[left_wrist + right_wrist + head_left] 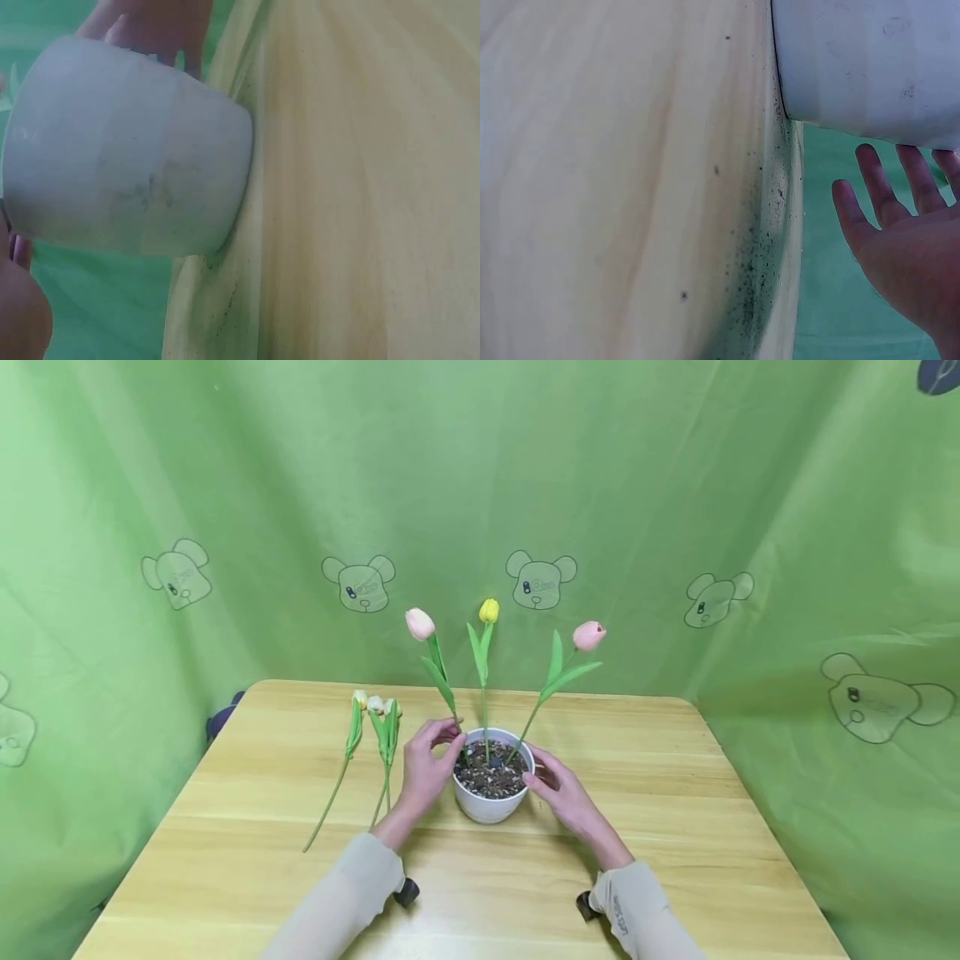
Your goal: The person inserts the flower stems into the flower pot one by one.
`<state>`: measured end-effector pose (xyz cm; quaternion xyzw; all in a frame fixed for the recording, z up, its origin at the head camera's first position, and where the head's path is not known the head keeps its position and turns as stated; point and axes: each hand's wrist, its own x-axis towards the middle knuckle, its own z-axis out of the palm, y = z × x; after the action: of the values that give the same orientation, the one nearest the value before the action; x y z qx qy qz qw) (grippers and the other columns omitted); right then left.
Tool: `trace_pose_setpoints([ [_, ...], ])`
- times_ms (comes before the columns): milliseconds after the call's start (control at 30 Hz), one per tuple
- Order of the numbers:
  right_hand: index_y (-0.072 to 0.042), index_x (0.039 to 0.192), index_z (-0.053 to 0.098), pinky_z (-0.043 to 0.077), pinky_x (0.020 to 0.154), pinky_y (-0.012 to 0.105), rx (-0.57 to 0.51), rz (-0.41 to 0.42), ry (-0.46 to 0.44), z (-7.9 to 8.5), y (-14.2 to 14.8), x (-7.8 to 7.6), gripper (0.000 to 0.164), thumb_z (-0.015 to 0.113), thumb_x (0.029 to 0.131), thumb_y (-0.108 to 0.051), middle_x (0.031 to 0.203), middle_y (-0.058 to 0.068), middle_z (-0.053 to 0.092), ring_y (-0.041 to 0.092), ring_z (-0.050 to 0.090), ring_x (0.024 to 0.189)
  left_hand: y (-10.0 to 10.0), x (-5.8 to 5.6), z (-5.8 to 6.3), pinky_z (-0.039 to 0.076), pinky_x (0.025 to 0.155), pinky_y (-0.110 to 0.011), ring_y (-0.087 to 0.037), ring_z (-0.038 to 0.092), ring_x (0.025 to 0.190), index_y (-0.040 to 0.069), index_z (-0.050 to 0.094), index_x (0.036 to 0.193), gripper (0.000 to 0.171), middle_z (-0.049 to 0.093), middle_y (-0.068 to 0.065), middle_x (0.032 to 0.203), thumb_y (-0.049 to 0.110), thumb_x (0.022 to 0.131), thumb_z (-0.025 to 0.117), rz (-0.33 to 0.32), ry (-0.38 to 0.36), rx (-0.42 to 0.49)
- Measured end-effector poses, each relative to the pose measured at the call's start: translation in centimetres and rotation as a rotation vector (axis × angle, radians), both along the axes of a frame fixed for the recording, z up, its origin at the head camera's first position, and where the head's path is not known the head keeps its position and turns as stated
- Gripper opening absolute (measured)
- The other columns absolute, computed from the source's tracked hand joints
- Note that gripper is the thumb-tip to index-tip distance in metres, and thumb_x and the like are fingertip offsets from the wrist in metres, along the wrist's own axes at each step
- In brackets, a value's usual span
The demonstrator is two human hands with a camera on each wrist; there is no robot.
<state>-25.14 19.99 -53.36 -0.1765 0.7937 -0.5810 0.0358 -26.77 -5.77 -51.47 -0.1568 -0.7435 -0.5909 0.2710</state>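
A white flowerpot [491, 810] full of dark soil [487, 779] stands on the table between the two hands. From the soil rise a yellow tulip [489, 611] in the middle and a pink tulip [588, 636] leaning right. At the pot's left rim, the left hand [427, 768] pinches the low stem of a pale pink tulip [420, 624]; its fingertips are partly hidden. The right hand [561, 795] rests against the pot's right side, thumb near the front rim. In the right wrist view its fingers [877, 184] are extended, some of their tips at the pot wall.
Several pale tulips [375, 704] with green stems lie on the wooden table [660, 827], left of the left hand. Dark specks of soil [750, 292] dot the tabletop near the pot. Behind and at both sides hangs a green curtain [450, 485] with bear-head prints.
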Motion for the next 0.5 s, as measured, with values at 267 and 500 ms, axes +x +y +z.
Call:
trace_pose_setpoints([
  [267, -0.006, 0.156, 0.042, 0.053, 0.110, 0.034, -0.001, -0.004, -0.008, -0.3, 0.1, 0.0, 0.057, 0.063, 0.103, -0.013, 0.154, 0.028, 0.047, 0.050, 0.053, 0.134, -0.5, 0.4, -0.1, 0.064, 0.091, -0.033, -0.027, 0.072, 0.094, 0.004, 0.071, 0.126, 0.034, 0.073, -0.014, 0.103, 0.007, 0.092, 0.076, -0.005, -0.081, 0.068],
  [500, -0.007, 0.156, 0.042, 0.053, 0.111, 0.043, -0.007, -0.004, -0.013, -0.3, 0.0, 0.0, 0.057, 0.063, 0.103, -0.015, 0.154, 0.028, 0.047, 0.050, 0.054, 0.134, -0.7, 1.3, 0.1, 0.063, 0.092, -0.030, -0.028, 0.072, 0.098, 0.000, 0.068, 0.128, 0.037, 0.072, -0.023, 0.109, 0.002, 0.092, 0.075, -0.053, -0.198, 0.150],
])
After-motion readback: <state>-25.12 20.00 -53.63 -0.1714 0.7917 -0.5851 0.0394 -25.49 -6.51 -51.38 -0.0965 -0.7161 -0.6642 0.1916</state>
